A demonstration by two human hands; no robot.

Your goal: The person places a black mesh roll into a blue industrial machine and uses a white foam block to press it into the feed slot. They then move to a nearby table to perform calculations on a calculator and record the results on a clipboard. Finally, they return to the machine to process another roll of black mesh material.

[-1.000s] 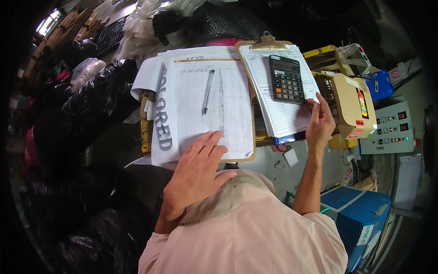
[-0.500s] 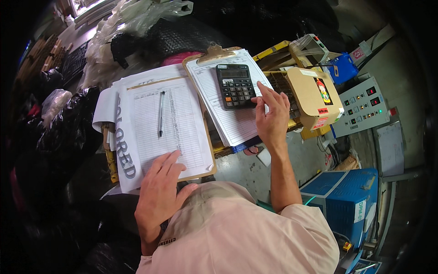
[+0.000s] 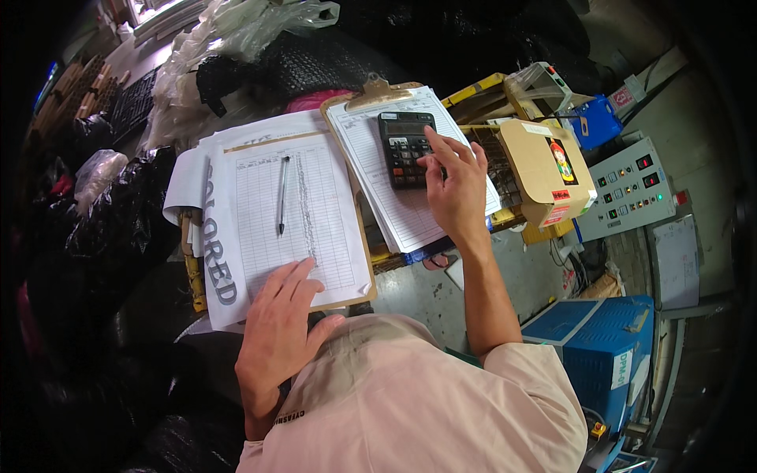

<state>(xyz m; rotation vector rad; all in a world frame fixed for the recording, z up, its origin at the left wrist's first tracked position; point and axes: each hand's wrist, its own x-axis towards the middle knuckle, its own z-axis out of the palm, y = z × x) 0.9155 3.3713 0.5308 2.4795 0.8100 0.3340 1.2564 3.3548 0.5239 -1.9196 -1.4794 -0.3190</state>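
My left hand rests with spread fingers on the lower part of a printed table sheet, which is filled with a column of handwriting. A pen lies across that sheet, above my fingertips. To the right, a black calculator sits on a stack of lined forms held by a clipboard with a metal clip. Over the calculator's right side is my right hand, its fingers apart and holding nothing. Its index fingertip is at the upper right keys, and the hand hides part of the keypad.
A tan cardboard box stands right of the forms, on a yellow frame. Beyond it are a blue container and a grey control panel. A blue machine stands at lower right. Black plastic bags pile up at left.
My right hand has moved left and slightly up, farther over the calculator's keys. My left hand stays on the sheet, and the pen lies where it was.
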